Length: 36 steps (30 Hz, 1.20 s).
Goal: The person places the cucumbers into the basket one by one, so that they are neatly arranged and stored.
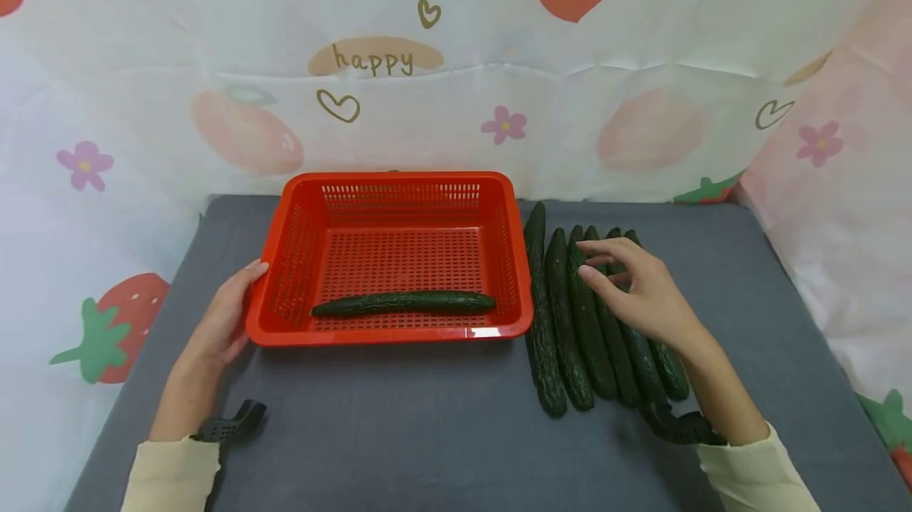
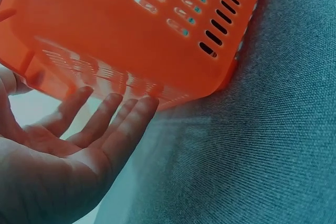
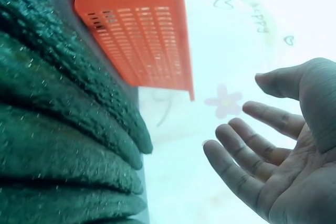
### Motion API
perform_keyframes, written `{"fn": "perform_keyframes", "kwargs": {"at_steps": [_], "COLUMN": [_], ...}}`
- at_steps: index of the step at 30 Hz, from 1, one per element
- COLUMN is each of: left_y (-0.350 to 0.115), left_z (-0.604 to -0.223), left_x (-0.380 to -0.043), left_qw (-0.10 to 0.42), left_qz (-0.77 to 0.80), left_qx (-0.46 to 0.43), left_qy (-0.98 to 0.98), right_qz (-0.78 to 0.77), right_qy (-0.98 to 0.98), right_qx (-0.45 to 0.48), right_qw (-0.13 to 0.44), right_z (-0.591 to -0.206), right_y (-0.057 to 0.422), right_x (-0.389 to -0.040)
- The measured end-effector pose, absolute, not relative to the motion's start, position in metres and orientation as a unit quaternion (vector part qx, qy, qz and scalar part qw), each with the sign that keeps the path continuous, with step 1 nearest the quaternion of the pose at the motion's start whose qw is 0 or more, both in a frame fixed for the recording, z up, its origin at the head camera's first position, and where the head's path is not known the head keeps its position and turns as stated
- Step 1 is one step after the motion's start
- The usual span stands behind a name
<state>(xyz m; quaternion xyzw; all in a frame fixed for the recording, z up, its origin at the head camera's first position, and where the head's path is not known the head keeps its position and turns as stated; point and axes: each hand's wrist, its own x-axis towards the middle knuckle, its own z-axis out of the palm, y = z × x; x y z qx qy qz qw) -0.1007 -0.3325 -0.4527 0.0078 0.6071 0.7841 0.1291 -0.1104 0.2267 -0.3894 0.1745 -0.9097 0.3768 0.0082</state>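
Note:
My left hand [image 1: 226,314] holds the left side of a red plastic basket [image 1: 392,340], with the thumb at the rim and the fingers [image 2: 134,121] against the outside of the wall. One long dark green cucumber [image 1: 403,303] lies crosswise inside, near the front wall. To the right of the basket, several more cucumbers [image 1: 543,338] lie side by side, pointing away from me. Over that row hovers my right hand [image 1: 644,290], its fingers relaxed and apart. In the right wrist view, nothing sits between its thumb and fingers [image 3: 239,166].
Grey cloth [image 1: 399,433] covers the table. Behind it hangs a pale curtain [image 1: 456,124] printed with strawberries, flowers and hearts. Each wrist wears a black strap mount [image 1: 231,423], and the basket's right rim stands close beside the nearest cucumber.

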Motion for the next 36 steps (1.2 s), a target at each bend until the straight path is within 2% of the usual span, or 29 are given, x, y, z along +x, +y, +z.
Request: {"fn": "perform_keyframes", "kwargs": {"at_steps": [6,17,25,29,36], "left_y": [-0.333,-0.327,-0.329,-0.329,-0.330], "left_z": [-0.456,-0.466,-0.464,-0.461,-0.460], "left_x": [-0.098,-0.088,-0.091,-0.093,-0.093], "left_qw": [0.113,0.118,0.141,0.140,0.143], "left_qz": [0.772,0.764,0.779,0.781,0.780], "left_qx": [0.005,-0.005,0.008,-0.005,-0.002], "left_qy": [0.626,0.634,0.611,0.608,0.610], "right_qz": [0.374,0.352,0.343,0.330,0.301], "right_qy": [-0.913,-0.928,-0.934,-0.940,-0.950], "right_qx": [0.162,0.122,0.095,0.082,0.050], "right_qw": [0.019,0.019,0.026,0.007,-0.066], "right_z": [-0.393,-0.407,-0.421,-0.428,-0.441], "right_y": [0.242,0.279,0.301,0.308,0.317], "right_x": [-0.104,-0.099,-0.088,-0.089,-0.091]}}
